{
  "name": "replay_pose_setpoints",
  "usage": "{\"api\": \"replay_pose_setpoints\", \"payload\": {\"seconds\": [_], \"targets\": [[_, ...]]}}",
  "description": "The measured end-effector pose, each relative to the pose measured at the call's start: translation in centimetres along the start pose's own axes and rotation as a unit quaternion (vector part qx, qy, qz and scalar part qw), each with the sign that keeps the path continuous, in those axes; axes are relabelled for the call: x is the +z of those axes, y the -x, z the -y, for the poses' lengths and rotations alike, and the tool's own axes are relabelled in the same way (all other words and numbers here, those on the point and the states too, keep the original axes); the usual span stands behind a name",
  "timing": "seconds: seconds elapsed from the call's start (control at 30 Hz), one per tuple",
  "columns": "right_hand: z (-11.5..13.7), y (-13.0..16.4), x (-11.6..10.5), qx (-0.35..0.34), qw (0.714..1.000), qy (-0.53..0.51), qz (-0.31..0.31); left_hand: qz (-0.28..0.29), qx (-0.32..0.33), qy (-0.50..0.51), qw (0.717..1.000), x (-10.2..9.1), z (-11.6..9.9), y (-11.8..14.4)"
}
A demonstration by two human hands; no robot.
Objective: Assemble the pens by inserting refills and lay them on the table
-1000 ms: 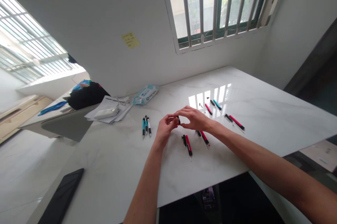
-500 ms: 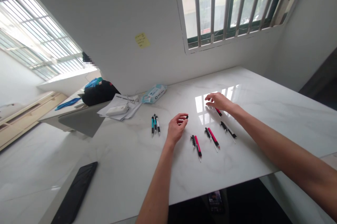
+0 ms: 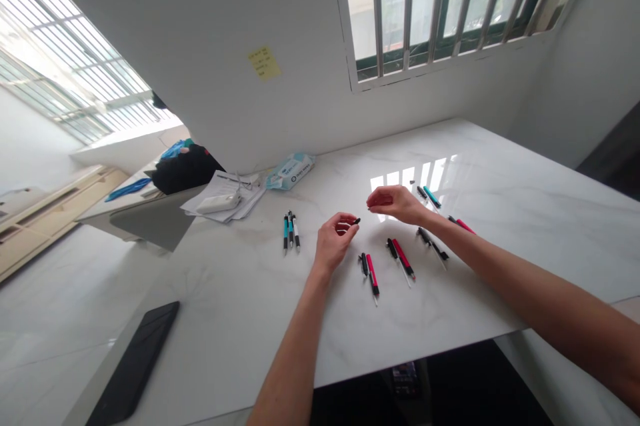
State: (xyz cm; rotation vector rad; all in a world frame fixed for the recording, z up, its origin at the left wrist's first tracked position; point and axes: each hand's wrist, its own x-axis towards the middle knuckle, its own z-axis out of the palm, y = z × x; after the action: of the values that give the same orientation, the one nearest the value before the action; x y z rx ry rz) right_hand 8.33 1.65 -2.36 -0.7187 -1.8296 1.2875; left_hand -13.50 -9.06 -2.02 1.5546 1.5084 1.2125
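Observation:
My left hand (image 3: 334, 243) is closed in a pinch on a small black pen part (image 3: 357, 221), held just above the table. Facing it from the right, my right hand (image 3: 395, 204) has its fingertips pressed together; a tiny pale tip shows at them, too small to name. In front of the hands lie taken-apart pens: a red barrel (image 3: 371, 266) beside a black upper part (image 3: 363, 267), another red barrel (image 3: 401, 255), and black parts (image 3: 425, 237) with a thin white refill. Beyond my right forearm is a teal barrel (image 3: 431, 196). Another red barrel (image 3: 466, 225) lies partly behind that forearm.
Several whole pens (image 3: 291, 231) lie together left of my left hand. A wet-wipes pack (image 3: 291, 171) and papers (image 3: 215, 191) are by the wall. A black phone (image 3: 137, 359) rests at the front left of the white table (image 3: 225, 319).
My right hand has come left and nearer, closing its fingers and stopping close to my left hand. The teal barrel behind it has come into sight. My left hand still holds the black part.

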Motion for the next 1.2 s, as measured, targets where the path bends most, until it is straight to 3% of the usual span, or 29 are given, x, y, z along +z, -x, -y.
{"api": "replay_pose_setpoints", "payload": {"seconds": [0.2,0.83,1.2], "targets": [[0.4,0.7,1.8,-0.007,0.999,0.001,0.034,0.005,-0.004,-0.004,1.000,0.0,-0.2,0.0],[0.3,0.7,1.8,0.002,0.999,-0.016,0.047,0.023,0.021,-0.011,0.999,0.5,-0.1,0.0],[0.3,0.8,1.6,-0.002,0.999,0.003,0.044,0.010,0.004,0.011,1.000,0.6,0.0,-0.1]]}}
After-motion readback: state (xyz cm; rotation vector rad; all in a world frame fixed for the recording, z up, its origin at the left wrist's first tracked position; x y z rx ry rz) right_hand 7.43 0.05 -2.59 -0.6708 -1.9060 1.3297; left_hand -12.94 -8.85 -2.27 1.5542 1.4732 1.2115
